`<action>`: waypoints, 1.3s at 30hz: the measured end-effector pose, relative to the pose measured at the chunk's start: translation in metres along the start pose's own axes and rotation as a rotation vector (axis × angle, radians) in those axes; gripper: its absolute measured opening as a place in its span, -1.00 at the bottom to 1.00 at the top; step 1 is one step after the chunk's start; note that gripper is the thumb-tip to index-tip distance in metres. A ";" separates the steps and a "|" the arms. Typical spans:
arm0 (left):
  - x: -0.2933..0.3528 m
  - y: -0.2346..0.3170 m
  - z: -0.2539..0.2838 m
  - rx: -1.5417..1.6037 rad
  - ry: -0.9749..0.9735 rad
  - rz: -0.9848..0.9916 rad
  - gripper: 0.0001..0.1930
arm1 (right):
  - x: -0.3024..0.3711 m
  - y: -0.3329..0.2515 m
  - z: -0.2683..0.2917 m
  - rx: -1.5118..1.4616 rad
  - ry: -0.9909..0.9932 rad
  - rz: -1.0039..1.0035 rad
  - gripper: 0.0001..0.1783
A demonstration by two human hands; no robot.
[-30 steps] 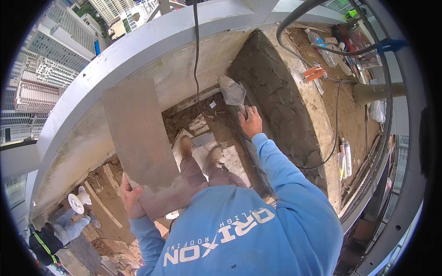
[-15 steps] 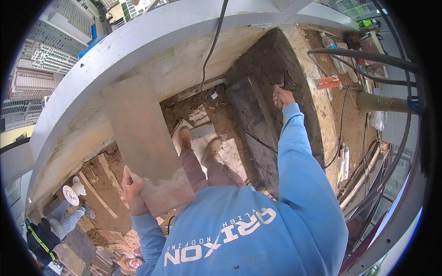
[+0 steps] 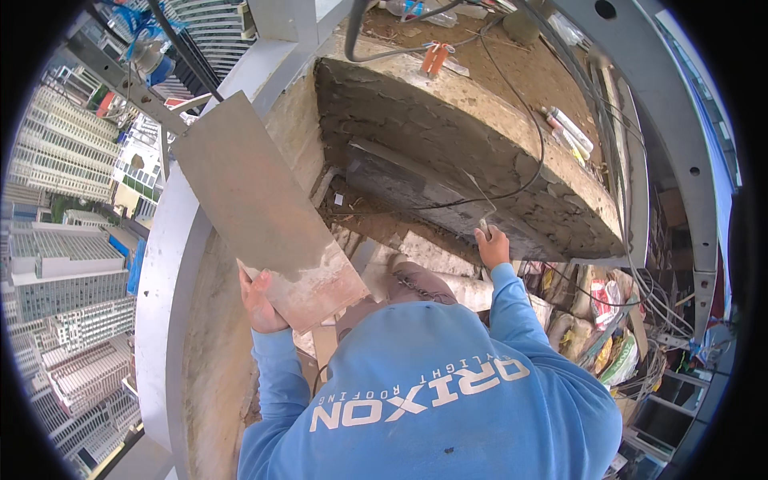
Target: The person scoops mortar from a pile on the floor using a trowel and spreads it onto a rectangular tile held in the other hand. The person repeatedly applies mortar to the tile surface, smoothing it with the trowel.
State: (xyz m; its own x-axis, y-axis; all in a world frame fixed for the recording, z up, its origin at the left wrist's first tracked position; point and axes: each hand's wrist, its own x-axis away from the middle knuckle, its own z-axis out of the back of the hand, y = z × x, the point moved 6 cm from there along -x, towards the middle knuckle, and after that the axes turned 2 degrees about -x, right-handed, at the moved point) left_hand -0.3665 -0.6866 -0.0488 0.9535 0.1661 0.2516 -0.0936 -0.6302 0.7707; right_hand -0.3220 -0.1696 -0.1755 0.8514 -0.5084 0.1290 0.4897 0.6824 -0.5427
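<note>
My left hand (image 3: 262,301) grips the lower left edge of a long rectangular slab (image 3: 256,196), held tilted in front of me. Grey-brown mortar coats most of its face, while the near end is paler and patchy. In my right hand (image 3: 492,243), closed round the handle, is a small trowel (image 3: 482,194) with a thin blade, near the low wall. Rough, trowelled mortar (image 3: 400,116) covers that wall's inner face. A dark grey slab (image 3: 416,182) stands along the wall's lower part, behind the trowel.
A black cable (image 3: 534,120) loops across the wall. On the ledge lie an orange block (image 3: 434,60), sealant tubes (image 3: 570,132) and a plastic bottle (image 3: 416,10). Bags and rubbish (image 3: 604,320) are piled at right. At left, a curved white parapet (image 3: 164,320) borders a drop with tall buildings beyond.
The view has turned toward the right. My right hand with the trowel has drawn back from the mortared wall, closer to me. My left hand still holds the slab.
</note>
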 end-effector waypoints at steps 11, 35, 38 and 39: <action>-0.002 -0.081 -0.035 0.016 -0.132 0.347 -0.46 | 0.274 0.298 -0.054 -0.088 0.228 -1.033 -0.43; -0.004 -0.271 -0.187 -0.461 -0.564 1.210 -0.49 | 0.417 0.262 -0.041 -0.315 0.511 -1.342 -0.44; -0.002 -0.299 -0.205 -0.554 -0.719 1.303 -0.48 | 0.496 0.207 -0.069 -0.294 0.608 -1.491 -0.44; 0.001 -0.308 -0.209 -0.589 -0.772 1.326 -0.47 | 0.526 0.192 -0.084 -0.309 0.589 -1.579 -0.44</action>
State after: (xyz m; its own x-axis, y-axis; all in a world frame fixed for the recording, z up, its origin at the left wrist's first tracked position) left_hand -0.3970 -0.3342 -0.1638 0.0154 -0.7306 0.6826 -0.8294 0.3720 0.4169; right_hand 0.2037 -0.3500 -0.2811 -0.5992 -0.6962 0.3952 0.6109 -0.7167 -0.3363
